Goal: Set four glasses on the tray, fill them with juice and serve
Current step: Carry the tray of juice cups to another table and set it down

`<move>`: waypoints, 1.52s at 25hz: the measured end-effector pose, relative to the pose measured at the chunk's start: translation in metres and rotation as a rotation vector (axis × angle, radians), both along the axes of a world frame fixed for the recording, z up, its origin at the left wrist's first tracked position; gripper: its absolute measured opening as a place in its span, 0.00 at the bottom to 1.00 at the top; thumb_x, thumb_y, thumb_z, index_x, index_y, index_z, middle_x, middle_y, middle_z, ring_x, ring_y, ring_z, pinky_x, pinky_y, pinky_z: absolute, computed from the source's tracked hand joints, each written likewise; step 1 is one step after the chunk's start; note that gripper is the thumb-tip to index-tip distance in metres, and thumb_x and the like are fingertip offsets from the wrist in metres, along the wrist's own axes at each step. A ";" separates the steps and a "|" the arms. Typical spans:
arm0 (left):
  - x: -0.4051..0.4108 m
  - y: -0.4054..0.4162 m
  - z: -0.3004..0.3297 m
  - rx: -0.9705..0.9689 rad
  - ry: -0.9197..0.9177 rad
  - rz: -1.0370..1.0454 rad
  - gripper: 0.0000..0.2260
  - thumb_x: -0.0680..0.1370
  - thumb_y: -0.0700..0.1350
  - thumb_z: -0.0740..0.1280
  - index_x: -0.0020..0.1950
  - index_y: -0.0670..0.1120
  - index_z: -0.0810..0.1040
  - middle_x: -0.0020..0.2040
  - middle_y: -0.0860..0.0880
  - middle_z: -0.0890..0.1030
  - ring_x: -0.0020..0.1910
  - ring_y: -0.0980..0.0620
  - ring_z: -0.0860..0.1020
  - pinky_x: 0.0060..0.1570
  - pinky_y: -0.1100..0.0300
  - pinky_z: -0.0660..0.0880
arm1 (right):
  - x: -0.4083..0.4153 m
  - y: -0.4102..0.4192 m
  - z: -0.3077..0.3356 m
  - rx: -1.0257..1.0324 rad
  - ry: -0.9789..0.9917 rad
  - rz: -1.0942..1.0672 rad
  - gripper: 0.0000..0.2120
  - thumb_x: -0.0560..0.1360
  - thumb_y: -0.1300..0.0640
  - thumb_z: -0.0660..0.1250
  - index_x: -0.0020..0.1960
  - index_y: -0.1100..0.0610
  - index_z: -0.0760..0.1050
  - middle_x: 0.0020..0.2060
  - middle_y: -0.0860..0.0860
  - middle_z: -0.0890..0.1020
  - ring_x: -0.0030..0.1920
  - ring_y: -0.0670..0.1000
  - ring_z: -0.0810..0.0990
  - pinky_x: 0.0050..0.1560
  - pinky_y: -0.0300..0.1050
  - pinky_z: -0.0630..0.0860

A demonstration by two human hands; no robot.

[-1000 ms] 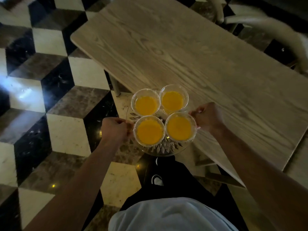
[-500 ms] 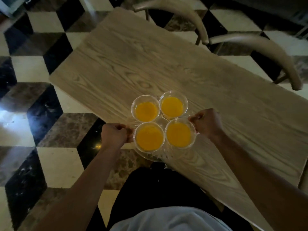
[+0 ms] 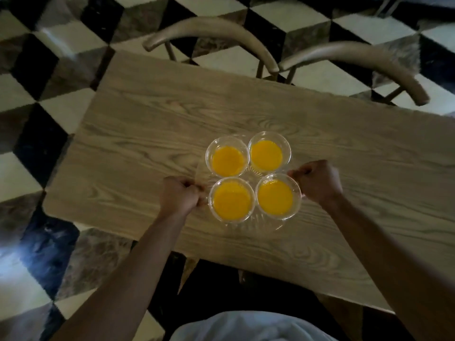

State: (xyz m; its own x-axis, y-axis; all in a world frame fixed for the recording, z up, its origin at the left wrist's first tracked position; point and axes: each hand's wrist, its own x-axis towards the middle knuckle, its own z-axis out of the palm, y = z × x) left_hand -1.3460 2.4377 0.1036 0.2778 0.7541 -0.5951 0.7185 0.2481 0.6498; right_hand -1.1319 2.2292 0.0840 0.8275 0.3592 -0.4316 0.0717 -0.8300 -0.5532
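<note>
A clear cut-glass tray [image 3: 256,223] carries several glasses of orange juice: far left [image 3: 227,157], far right [image 3: 269,152], near left [image 3: 231,200] and near right [image 3: 278,196]. My left hand [image 3: 181,195] is shut on the tray's left rim, my right hand [image 3: 317,180] on its right rim. The tray lies over the wooden table [image 3: 138,134], near its front edge; whether it touches the wood I cannot tell.
Two curved wooden chair backs [image 3: 211,33] [image 3: 357,60] stand along the table's far side. A black, white and brown checkered floor [image 3: 39,134] surrounds the table. My dark trousers and light shirt show at the bottom.
The tray with the glasses has moved from beyond the table's edge to over the tabletop. Both hands keep their hold. The view has shifted forward, showing the chairs.
</note>
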 end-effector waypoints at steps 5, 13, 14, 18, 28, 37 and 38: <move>0.034 0.048 -0.009 0.000 0.028 -0.126 0.14 0.75 0.27 0.68 0.36 0.42 0.84 0.34 0.42 0.86 0.30 0.46 0.84 0.40 0.46 0.86 | -0.007 0.018 -0.010 -0.030 0.006 -0.148 0.13 0.74 0.50 0.75 0.34 0.57 0.85 0.24 0.45 0.82 0.23 0.33 0.76 0.26 0.30 0.67; 0.077 0.073 -0.040 0.004 0.074 -0.230 0.14 0.77 0.28 0.68 0.38 0.42 0.85 0.36 0.42 0.87 0.29 0.48 0.84 0.34 0.51 0.83 | -0.012 0.015 -0.032 -0.045 0.006 -0.292 0.12 0.74 0.51 0.76 0.35 0.55 0.86 0.25 0.46 0.83 0.29 0.34 0.80 0.28 0.31 0.68; 0.080 0.072 -0.043 0.011 0.084 -0.237 0.13 0.77 0.28 0.67 0.39 0.41 0.85 0.36 0.43 0.87 0.29 0.50 0.84 0.33 0.53 0.83 | -0.010 0.014 -0.034 -0.043 0.002 -0.301 0.12 0.74 0.51 0.76 0.34 0.55 0.86 0.24 0.46 0.83 0.30 0.35 0.81 0.31 0.33 0.69; 0.091 0.070 -0.053 -0.013 0.097 -0.246 0.13 0.78 0.28 0.67 0.39 0.42 0.84 0.38 0.43 0.87 0.31 0.50 0.85 0.35 0.53 0.84 | -0.007 0.009 -0.040 -0.024 0.027 -0.323 0.12 0.74 0.52 0.75 0.34 0.56 0.86 0.23 0.43 0.82 0.27 0.36 0.80 0.31 0.32 0.70; 0.106 0.057 -0.061 -0.049 0.101 -0.261 0.15 0.79 0.27 0.65 0.39 0.43 0.82 0.39 0.44 0.86 0.33 0.50 0.85 0.33 0.58 0.84 | -0.004 -0.004 -0.056 -0.007 0.047 -0.392 0.11 0.75 0.54 0.74 0.37 0.57 0.86 0.24 0.44 0.83 0.24 0.37 0.80 0.28 0.24 0.69; 0.103 0.054 -0.068 -0.092 0.099 -0.265 0.16 0.79 0.26 0.63 0.39 0.41 0.83 0.41 0.40 0.87 0.32 0.51 0.85 0.27 0.63 0.80 | -0.010 -0.005 -0.061 0.000 0.087 -0.417 0.09 0.75 0.55 0.75 0.38 0.57 0.86 0.30 0.50 0.86 0.27 0.47 0.85 0.36 0.44 0.85; 0.102 0.053 -0.068 -0.085 0.105 -0.269 0.16 0.80 0.26 0.63 0.39 0.41 0.83 0.41 0.40 0.87 0.33 0.50 0.85 0.27 0.63 0.80 | -0.011 -0.005 -0.062 0.001 0.086 -0.414 0.09 0.75 0.55 0.75 0.37 0.56 0.86 0.29 0.50 0.86 0.27 0.47 0.85 0.34 0.42 0.84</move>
